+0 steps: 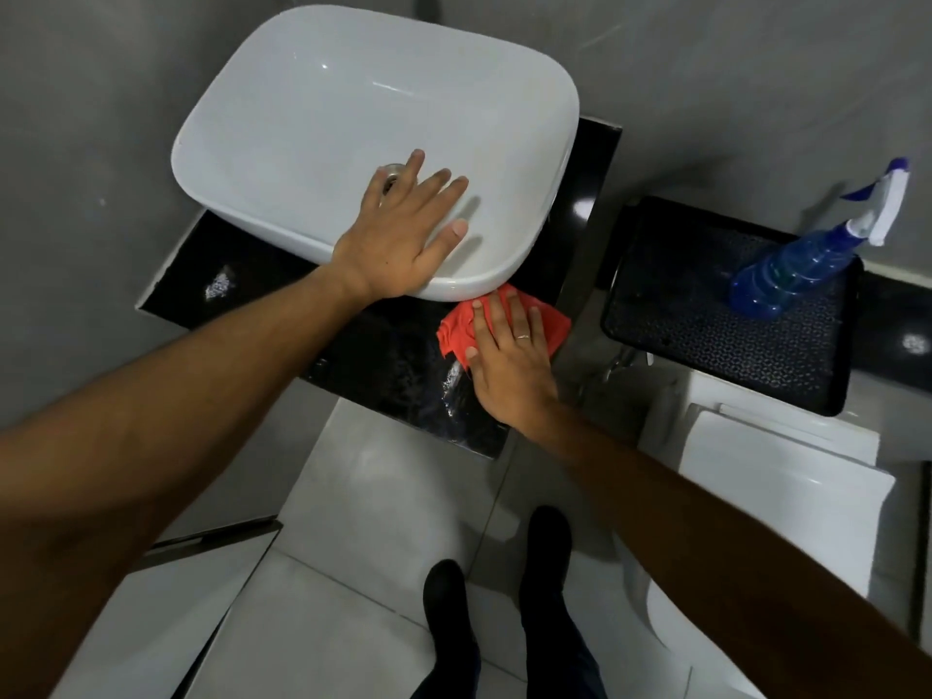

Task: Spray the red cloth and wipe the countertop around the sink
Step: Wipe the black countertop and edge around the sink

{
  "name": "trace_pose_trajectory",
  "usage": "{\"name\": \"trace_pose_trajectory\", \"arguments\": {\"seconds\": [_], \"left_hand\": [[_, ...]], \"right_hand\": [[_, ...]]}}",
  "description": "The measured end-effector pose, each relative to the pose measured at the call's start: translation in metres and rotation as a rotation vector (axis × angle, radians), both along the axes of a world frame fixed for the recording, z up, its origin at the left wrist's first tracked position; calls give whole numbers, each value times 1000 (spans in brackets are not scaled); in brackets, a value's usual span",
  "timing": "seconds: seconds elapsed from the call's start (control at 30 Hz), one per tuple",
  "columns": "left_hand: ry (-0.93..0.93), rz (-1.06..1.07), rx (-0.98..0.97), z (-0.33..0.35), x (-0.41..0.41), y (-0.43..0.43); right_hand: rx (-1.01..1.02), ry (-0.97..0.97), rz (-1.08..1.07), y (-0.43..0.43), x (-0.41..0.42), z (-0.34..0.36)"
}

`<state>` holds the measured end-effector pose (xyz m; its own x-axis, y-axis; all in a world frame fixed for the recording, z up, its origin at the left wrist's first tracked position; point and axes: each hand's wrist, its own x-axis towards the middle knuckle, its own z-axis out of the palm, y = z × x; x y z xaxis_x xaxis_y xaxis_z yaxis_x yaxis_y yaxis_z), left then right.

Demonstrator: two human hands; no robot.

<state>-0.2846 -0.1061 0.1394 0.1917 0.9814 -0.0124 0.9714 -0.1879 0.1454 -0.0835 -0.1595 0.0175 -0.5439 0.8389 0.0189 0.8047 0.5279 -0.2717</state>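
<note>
Red cloth [504, 327], crumpled, lies on the glossy black countertop [383, 365] at its front right corner, just under the white oval ceramic sink's [312, 118] near rim. The right hand [509, 365] presses it flat with fingers extended, not gripping. The left hand [403, 234] rests open on the sink's front rim. A blue spray bottle [802, 264] stands on a black tray [706, 345] well to the right.

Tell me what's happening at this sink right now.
A person is wiping the black countertop beside the white sink. The right hand presses flat on the red cloth, at the sink's near right corner. The left hand rests open on the sink's front rim. The blue spray bottle stands untouched on a black tray to the right.
</note>
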Motion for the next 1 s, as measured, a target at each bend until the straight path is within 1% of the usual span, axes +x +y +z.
{"name": "trace_pose_trajectory", "arguments": {"seconds": [0.1,0.23,0.33,0.6,0.7,0.83,0.9,1.0], "left_hand": [[-3,-4,-18,0,1,0],[5,0,-54,0,1,2],[9,7,-78,1,1,1],[17,15,-95,4,2,-1],[17,14,-93,3,2,-1],[15,21,-75,1,1,0],[3,23,-58,0,1,0],[-20,22,-34,-2,0,2]], "right_hand": [[17,17,34,-9,2,1],[38,47,92,-63,-2,-5],[30,50,81,-95,-5,-7],[13,29,42,-124,2,-12],[-38,26,-68,-125,-11,-8],[-113,42,-342,-95,-54,5],[-180,107,-447,-75,-77,12],[-313,250,-529,-61,-105,21]]}}
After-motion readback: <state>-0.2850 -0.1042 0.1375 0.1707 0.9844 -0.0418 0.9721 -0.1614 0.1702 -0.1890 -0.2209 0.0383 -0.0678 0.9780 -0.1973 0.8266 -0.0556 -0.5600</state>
